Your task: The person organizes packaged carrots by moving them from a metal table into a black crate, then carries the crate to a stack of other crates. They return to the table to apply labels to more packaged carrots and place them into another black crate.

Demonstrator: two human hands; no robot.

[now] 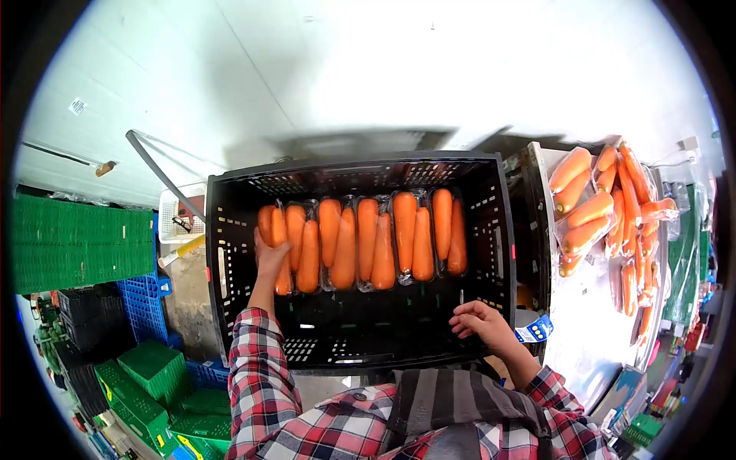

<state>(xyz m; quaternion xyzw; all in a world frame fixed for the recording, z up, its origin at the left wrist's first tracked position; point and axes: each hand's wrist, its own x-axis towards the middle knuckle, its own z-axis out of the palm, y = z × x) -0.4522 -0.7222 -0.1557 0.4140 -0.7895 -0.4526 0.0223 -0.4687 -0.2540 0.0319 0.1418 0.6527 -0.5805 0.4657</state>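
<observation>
A row of several clear-wrapped carrot packs [376,241] lies in a black plastic crate [368,337]. At the row's left end, my left hand [270,257] is closed around the side of the leftmost carrot pack [277,230], and its fingertips are partly hidden. My right hand [481,322] hovers over the crate's front right part, apart from the carrots. Its fingers are bent together, with a thin pale sliver showing just above them; what they hold, if anything, is too small to name. Beside the right wrist is a blue-and-white label strip [534,330].
More wrapped carrots [586,218] are heaped on a white table [586,337] to the right. Stacked green crates [84,241] and a blue crate [142,307] stand on the left. A white basket [172,218] sits behind the black crate's left corner, before a white wall [368,69].
</observation>
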